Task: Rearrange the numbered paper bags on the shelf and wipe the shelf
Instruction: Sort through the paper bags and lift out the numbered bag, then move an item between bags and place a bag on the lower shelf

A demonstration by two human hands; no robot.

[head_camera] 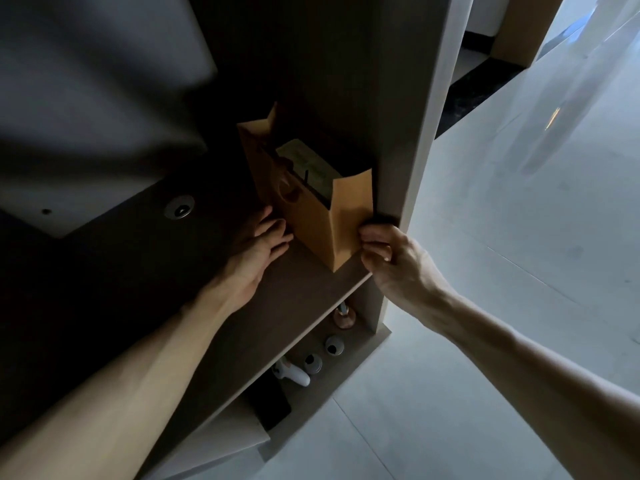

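Observation:
A brown paper bag stands upright on the dark shelf board, close to the shelf's right side panel. A pale box shows inside its open top. My left hand lies flat on the board with its fingertips against the bag's left face. My right hand pinches the bag's near right corner at the shelf's front edge. No number is readable on the bag in this dim light.
The shelf's upright side panel stands right of the bag. A lower shelf holds a white handheld device, two small round objects and a black item. A round metal fitting sits at left. Pale floor tiles spread to the right.

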